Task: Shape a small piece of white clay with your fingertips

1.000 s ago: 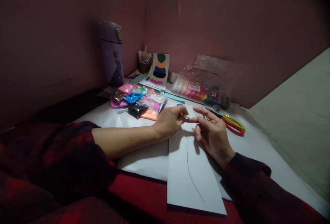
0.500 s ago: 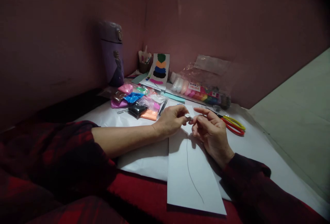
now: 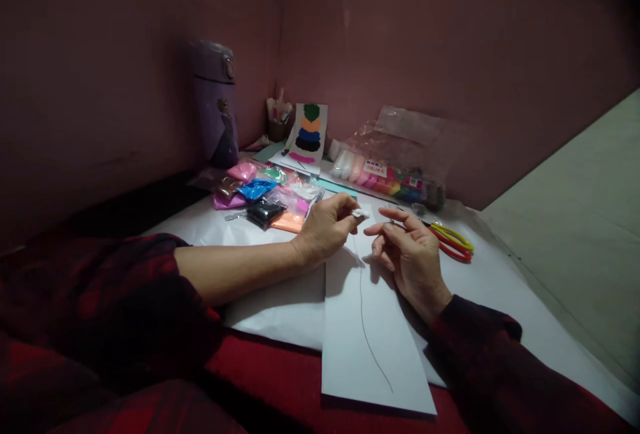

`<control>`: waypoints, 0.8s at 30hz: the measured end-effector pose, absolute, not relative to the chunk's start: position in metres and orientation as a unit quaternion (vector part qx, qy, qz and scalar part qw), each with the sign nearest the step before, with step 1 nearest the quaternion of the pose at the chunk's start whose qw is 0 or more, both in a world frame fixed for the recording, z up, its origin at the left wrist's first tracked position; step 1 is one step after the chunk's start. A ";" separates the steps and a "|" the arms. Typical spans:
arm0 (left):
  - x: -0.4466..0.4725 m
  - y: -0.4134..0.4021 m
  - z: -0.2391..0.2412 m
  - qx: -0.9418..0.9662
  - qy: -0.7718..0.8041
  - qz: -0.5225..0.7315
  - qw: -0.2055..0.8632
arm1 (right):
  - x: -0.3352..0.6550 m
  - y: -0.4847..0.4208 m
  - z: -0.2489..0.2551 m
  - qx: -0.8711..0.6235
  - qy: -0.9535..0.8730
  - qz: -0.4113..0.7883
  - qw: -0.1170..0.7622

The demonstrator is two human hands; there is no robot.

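Observation:
Between the thumb and forefinger of my left hand (image 3: pixel 327 229) is a small lump of white modelling clay (image 3: pixel 361 213). My right hand (image 3: pixel 411 254) is just to the right of it, fingers apart and curved, with nothing visible in them. Both hands hover over a white sheet of paper (image 3: pixel 345 347), which carries a thin, dark curved line (image 3: pixel 369 344). The sheet's near end sticks out past the table's front edge. The upper part of the line is partly hidden near my left hand.
Packets of coloured clay (image 3: pixel 257 189) lie left of my hands. Scissors (image 3: pixel 453 242) with red and yellow handles lie right. Behind are a clear bag of clay (image 3: pixel 383 171), a painted card (image 3: pixel 311 134), a cup of tools (image 3: pixel 277 121) and a purple bottle (image 3: pixel 217 111).
My right fingers have come away from the white clay, leaving a gap. The clay stays in my left hand, which has moved slightly left.

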State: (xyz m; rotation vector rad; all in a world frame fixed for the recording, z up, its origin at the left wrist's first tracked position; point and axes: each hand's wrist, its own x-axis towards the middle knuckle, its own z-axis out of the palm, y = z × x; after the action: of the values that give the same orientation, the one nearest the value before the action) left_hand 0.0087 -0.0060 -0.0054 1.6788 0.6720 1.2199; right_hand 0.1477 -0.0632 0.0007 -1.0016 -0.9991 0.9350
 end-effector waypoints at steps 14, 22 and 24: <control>0.009 -0.011 0.004 0.650 0.324 0.450 0.520 | 0.148 -0.063 0.000 -0.439 -0.455 0.417 0.653; 0.012 -0.010 0.000 0.651 0.300 0.419 0.557 | 0.144 -0.063 -0.006 -0.487 -0.520 0.366 0.599; 0.012 -0.009 0.000 0.646 0.288 0.406 0.579 | 0.146 -0.062 -0.007 -0.488 -0.521 0.351 0.606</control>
State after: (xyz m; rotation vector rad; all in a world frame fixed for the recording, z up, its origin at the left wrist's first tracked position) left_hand 0.0117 -0.0095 -0.0003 1.5099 0.6726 0.9492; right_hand 0.1463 -0.0616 -0.0072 -1.1290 -1.2051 0.8126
